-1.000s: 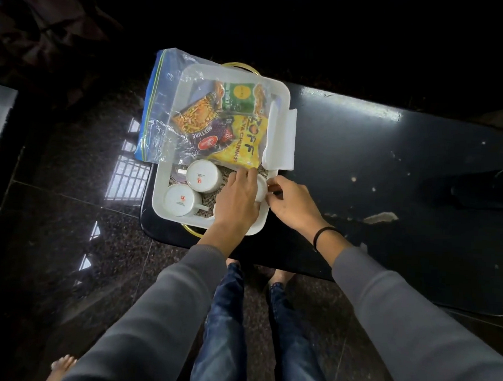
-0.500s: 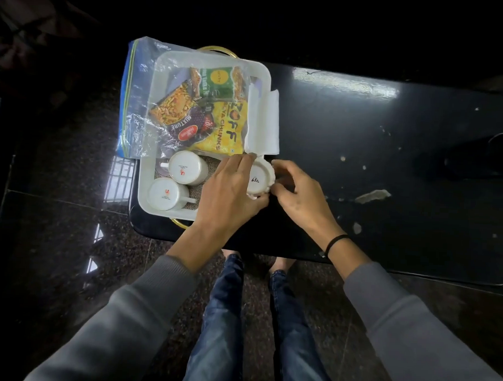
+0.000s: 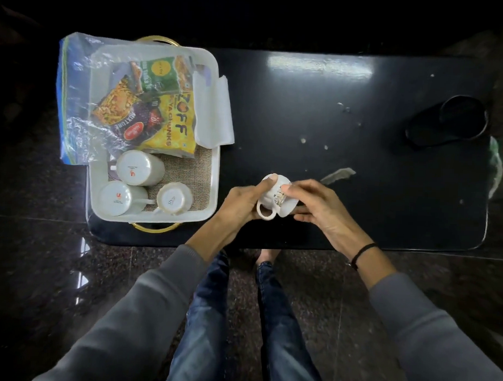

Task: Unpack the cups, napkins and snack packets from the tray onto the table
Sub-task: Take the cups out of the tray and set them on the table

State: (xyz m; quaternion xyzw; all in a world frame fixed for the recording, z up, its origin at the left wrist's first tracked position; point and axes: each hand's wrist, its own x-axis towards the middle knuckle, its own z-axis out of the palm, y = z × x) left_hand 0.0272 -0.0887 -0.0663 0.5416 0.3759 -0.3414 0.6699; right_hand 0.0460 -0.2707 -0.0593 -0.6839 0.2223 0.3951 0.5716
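A white tray [image 3: 214, 172] with gold handles sits at the left end of the black table [image 3: 333, 113]. Three white cups lie upside down in its near part: one [image 3: 137, 167], one [image 3: 117, 198], and a smaller one [image 3: 173, 202]. Snack packets [image 3: 161, 113] lie in its far part inside a clear plastic bag [image 3: 74, 98]. White napkins [image 3: 214, 112] hang over the right rim. My left hand [image 3: 241, 202] and my right hand [image 3: 312, 201] both hold a patterned white cup [image 3: 275, 195], tilted, above the table right of the tray.
A dark round object [image 3: 452, 120] rests at the table's far right. A torn scrap of paper [image 3: 338, 174] and small crumbs lie on the table past my hands. My legs in jeans show below the table's near edge, over a dark stone floor.
Both hands have lifted the patterned cup out of the tray's near right corner and carried it right, over the table. A smaller cup in the tray is now uncovered.
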